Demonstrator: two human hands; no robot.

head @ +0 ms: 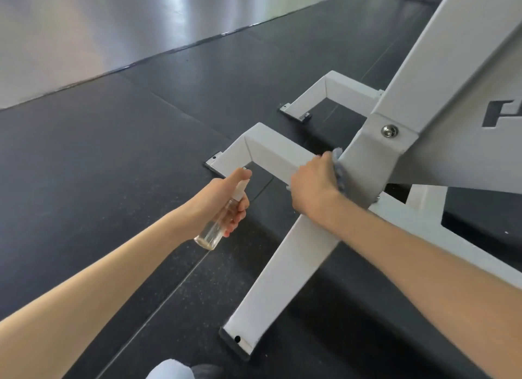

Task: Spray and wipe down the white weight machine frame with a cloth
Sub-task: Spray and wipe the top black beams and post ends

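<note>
Wiping step, I judge: right grip (313,185) clutches the cloth (339,171) against the frame (271,152) joint, left grip (219,199) wraps the bottle (209,234); next, probably sweep the cloth along the bar

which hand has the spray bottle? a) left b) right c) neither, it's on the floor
a: the left hand grips the clear spray bottle in the air, while the right hand presses the cloth against the white frame.
</note>
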